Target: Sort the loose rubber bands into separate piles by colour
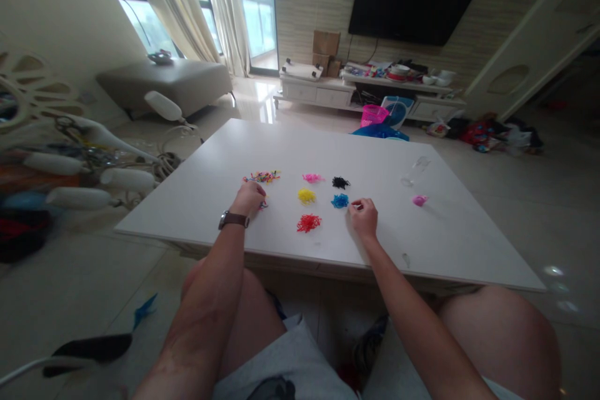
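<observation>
My left hand (pixel 250 197), with a watch (pixel 233 219) on its wrist, is closed at the table's left side. Its fingertips are down by a few small coloured pieces (pixel 264 204), just below a mixed-colour pile (pixel 265 176). My right hand (pixel 364 217) rests closed beside the blue pile (pixel 340 200), thumb and fingers together. Whatever either hand pinches is too small to make out. Between the hands lie a yellow pile (pixel 306 196), a red pile (pixel 309 223), a pink pile (pixel 313 178) and a black pile (pixel 340 182) of tiny, thin, band-like pieces.
On the right of the white table (pixel 450 225) sit a small pink object (pixel 420 200) and a clear plastic container (pixel 416 170). A little clear item (pixel 405 259) lies near the front edge. White lamp shades (pixel 127 179) stand at the left. Beyond the table is a pink basket (pixel 374 115).
</observation>
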Motion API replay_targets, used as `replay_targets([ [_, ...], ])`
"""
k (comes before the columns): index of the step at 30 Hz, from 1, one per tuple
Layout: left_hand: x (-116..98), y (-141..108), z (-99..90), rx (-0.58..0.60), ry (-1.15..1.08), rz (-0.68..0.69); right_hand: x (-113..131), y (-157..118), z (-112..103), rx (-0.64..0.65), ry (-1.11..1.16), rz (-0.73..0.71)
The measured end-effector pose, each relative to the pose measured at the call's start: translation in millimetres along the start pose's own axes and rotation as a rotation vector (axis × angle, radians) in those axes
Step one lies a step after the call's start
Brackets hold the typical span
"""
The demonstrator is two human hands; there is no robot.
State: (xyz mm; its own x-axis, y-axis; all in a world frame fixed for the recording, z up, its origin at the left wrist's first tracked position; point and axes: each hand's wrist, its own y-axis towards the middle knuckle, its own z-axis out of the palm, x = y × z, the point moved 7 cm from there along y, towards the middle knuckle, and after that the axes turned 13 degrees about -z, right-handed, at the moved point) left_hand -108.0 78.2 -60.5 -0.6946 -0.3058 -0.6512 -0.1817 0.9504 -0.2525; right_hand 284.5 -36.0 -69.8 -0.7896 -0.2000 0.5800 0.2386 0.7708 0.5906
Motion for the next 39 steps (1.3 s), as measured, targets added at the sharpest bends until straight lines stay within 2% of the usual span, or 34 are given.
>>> replay_targets([
  [3,-3,-5,-6.9,-0.025,0.09,-0.006,0,0,0,0.0,-0.002,-0.003],
  [10,-12,-16,-13.2,0.001,-0.002,0.039,0,0,0,0.003,-0.005,-0.007],
  [17,-18,-17,-8.8,0.059,-0.167,0.104,1,0,0,0.011,-0.007,-0.009],
  [27,-19,-18,5.4,0.146,-0.179,0.076,-1,0,1,0.014,-0.011,-0.009],
  [39,-17,-16,6.1,0.131,-0.175,0.066,0,0,1,0.02,-0.007,0.0],
])
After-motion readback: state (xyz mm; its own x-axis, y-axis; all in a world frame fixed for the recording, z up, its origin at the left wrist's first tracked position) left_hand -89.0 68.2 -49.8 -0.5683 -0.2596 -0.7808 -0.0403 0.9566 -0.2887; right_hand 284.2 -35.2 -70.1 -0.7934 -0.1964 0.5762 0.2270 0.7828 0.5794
